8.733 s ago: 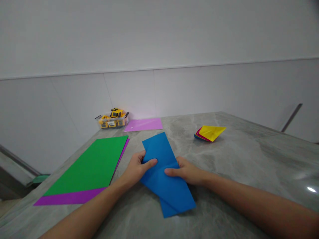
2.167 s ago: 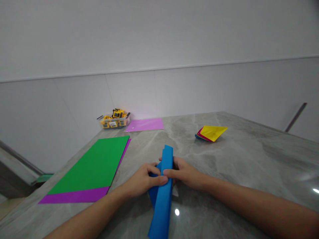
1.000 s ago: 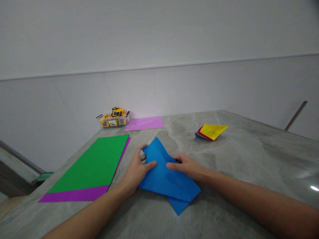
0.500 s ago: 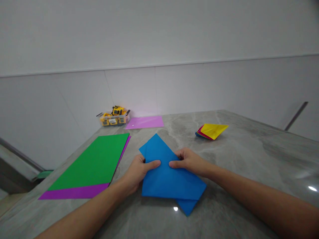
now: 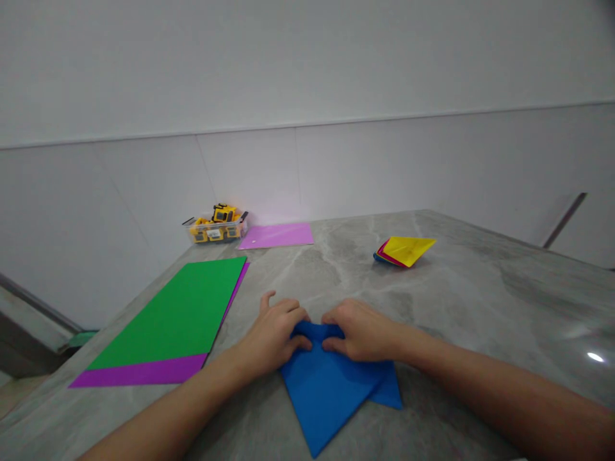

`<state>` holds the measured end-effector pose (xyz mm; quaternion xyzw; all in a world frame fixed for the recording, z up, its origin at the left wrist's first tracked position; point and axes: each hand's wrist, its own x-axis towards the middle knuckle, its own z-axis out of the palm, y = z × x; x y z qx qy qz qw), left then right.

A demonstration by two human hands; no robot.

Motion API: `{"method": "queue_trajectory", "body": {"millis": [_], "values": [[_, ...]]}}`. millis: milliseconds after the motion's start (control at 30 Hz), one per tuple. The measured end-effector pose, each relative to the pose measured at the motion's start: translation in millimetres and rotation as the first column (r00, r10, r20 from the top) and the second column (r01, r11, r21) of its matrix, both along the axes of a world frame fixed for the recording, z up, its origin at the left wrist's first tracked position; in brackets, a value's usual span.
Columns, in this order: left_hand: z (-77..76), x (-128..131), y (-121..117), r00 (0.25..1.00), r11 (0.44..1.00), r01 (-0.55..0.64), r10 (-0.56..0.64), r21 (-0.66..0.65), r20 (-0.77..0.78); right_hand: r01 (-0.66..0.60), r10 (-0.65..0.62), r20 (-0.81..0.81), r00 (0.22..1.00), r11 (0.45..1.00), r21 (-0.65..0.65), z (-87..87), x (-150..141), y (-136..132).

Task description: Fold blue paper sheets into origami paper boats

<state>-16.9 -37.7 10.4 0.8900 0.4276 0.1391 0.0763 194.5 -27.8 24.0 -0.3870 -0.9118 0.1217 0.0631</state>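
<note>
A folded sheet of blue paper (image 5: 327, 390) lies at the near middle of the table, one pointed corner toward me and a smaller flap sticking out at the right. My left hand (image 5: 276, 333) pinches its far edge between thumb and fingers, with the little finger raised. Close beside it, my right hand (image 5: 358, 330) pinches the same edge. Between the two thumbs the far part of the paper is bent over. Its underside and the parts beneath my fingers are hidden.
Left of my hands lies a green sheet (image 5: 177, 314) on a purple sheet (image 5: 139, 373). A clear box of yellow toy vehicles (image 5: 216, 229) and a pink sheet (image 5: 276, 235) are by the wall. A folded yellow, red and blue paper piece (image 5: 406, 251) sits at the right on the grey table (image 5: 456, 307).
The blue paper, earlier held up and turned between my hands, is now lower, its point toward me. Both hands have moved onto its far edge and bent it over.
</note>
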Motion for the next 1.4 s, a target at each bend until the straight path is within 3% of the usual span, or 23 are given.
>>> {"method": "queue_trajectory", "body": {"millis": [133,267,500,767,900,1033,1100,1133,1200,1267,1333,1400], "values": [[1.1,3,0,0.999,1.0,0.012,-0.011,0.009,-0.049,0.015,-0.015,-0.009,1.0,0.995,-0.099,4.3,0,0],[1.6,4,-1,0.996,0.989,0.051,-0.041,0.138,-0.074,0.014,-0.014,-0.001,1.0,0.991,-0.132,4.4,2,2],[-1.0,4,11,0.996,0.963,0.045,-0.025,0.266,-0.08,0.001,-0.008,0.038,0.999,0.982,0.189,-1.7,6,7],[-2.2,-28,34,0.994,0.981,-0.075,0.088,0.179,-0.065,0.103,-0.118,0.072,0.99,0.978,0.184,-2.0,30,26],[-5.3,-40,41,0.987,0.986,-0.161,0.16,0.033,0.03,0.137,-0.17,0.116,0.979,0.958,0.251,-1.5,30,27],[-5.0,-31,35,0.964,0.971,-0.126,0.072,0.202,0.255,0.117,-0.142,0.067,0.988,0.951,0.287,-2.3,23,22],[-5.1,-23,32,0.88,0.948,-0.224,0.098,0.226,0.465,0.134,-0.134,-0.016,0.991,0.958,0.252,-2.1,20,21],[-5.8,-20,31,0.797,0.938,-0.301,0.146,0.175,0.586,0.16,-0.148,-0.066,0.987,0.96,0.232,-1.8,19,21],[-8.8,-14,31,0.571,0.927,-0.365,0.293,-0.082,0.767,0.221,-0.191,-0.167,0.967,0.957,0.188,-1.4,17,20],[-13.7,-11,31,0.404,0.893,-0.208,0.451,-0.4,0.796,0.265,-0.224,-0.256,0.94,0.954,0.139,-1.4,16,19],[-19.1,-9,31,0.395,0.817,0.002,0.529,-0.577,0.751,0.221,-0.182,-0.338,0.923,0.972,0.078,-1.6,15,16],[-22.9,-8,31,0.444,0.788,0.048,0.533,-0.613,0.72,0.06,-0.056,-0.413,0.909,0.998,-0.003,-1.3,14,11]]}}
